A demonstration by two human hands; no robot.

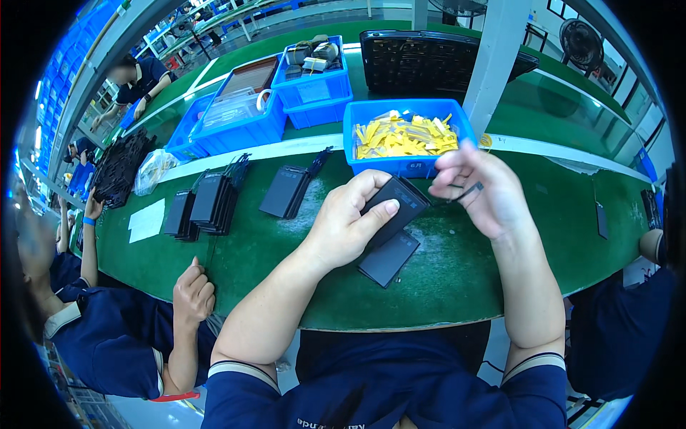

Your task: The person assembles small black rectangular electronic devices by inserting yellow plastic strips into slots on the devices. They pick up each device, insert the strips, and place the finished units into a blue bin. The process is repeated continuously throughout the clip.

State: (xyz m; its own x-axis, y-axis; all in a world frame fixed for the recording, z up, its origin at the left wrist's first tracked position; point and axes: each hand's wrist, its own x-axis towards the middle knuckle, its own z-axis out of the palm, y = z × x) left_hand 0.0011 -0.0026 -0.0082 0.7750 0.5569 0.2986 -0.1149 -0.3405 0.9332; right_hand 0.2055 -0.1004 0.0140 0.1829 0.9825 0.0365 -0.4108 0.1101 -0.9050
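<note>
My left hand (350,222) grips a flat black rectangular pack (400,207), thumb across its top face. From the pack's right end a short black cable (468,193) runs to my right hand (489,193), whose curled, partly blurred fingers close around it. Just below my left hand, another flat black pack (389,259) lies on the green table (457,286). Beyond my hands stands a blue bin (350,143) filled with small yellow strips (404,137).
Left of my hands are stacks of black packs (286,191) with cables. Blue bins (243,125) stand behind them. A person's fist (193,292) rests near the table's left edge. A grey post (493,64) rises behind the yellow strips. Another dark sleeve (614,329) is at right.
</note>
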